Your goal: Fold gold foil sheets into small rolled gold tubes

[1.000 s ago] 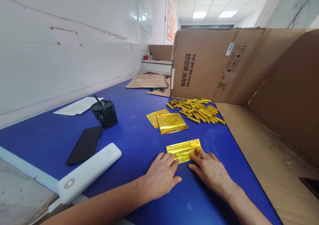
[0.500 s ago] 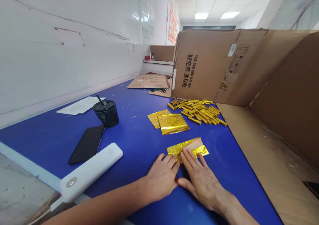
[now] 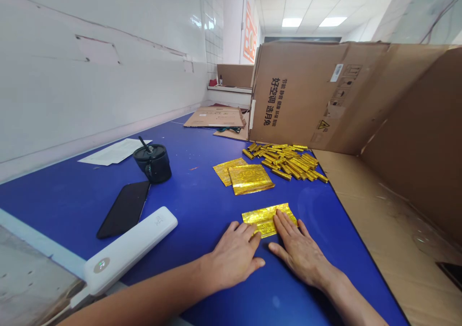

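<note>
a strip of crinkled gold foil (image 3: 267, 219) lies flat on the blue table top (image 3: 72, 210), just in front of the person. the left hand (image 3: 233, 256) rests palm down with its fingers (image 3: 245, 231) loosely together, the tips touching the strip's near left edge. the right hand (image 3: 299, 254) lies flat on the table, its fingers (image 3: 285, 222) spread, with the tips pressing on the right half of the foil. neither hand pinches anything.

just beyond the strip lie two overlapping gold foil sheets (image 3: 250, 179), and beside them is a heap of small gold foil sticks (image 3: 288, 162). the heap sits against a standing cardboard carton (image 3: 288, 95) printed in black with 好空调 选月兔, plus a smaller line of characters. the carton also bears a white barcode sticker (image 3: 336, 72) and a yellow warning triangle (image 3: 323, 124). to the left are a black phone (image 3: 124, 209), a white power bank (image 3: 130, 251) with a small round mark, a black lidded tumbler (image 3: 152, 165) with a straw, and white paper (image 3: 115, 152) whose print is too small to read.
</note>
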Available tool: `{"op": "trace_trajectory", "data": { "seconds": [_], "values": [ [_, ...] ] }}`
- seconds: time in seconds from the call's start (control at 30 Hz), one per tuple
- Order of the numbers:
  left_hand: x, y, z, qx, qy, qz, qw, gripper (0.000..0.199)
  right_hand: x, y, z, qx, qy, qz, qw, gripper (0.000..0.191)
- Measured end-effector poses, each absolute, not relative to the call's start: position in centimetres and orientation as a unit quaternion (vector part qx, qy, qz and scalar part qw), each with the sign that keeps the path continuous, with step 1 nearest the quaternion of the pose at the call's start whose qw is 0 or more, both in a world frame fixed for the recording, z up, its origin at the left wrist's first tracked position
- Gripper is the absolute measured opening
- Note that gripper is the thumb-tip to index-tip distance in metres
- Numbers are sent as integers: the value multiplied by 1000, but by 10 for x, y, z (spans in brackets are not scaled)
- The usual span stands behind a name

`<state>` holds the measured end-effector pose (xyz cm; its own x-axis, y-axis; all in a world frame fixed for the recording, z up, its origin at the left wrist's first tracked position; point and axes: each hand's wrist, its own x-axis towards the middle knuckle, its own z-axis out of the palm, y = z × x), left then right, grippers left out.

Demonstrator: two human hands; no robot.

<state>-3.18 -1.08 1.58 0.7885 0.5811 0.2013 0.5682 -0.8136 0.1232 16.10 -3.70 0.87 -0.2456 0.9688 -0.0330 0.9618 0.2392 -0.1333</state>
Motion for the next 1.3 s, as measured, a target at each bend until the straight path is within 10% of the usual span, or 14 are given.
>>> {"op": "trace_trajectory", "data": {
  "seconds": [0.5,1.3],
  "values": [
    [-40,8,9,962,260,45,66,77,171,-32,12,-618,-781,82,22,67],
    [-27,-5,16,976,155,58,145,81,193,-13,14,-575,-804,137,66,59]
  ]
}}
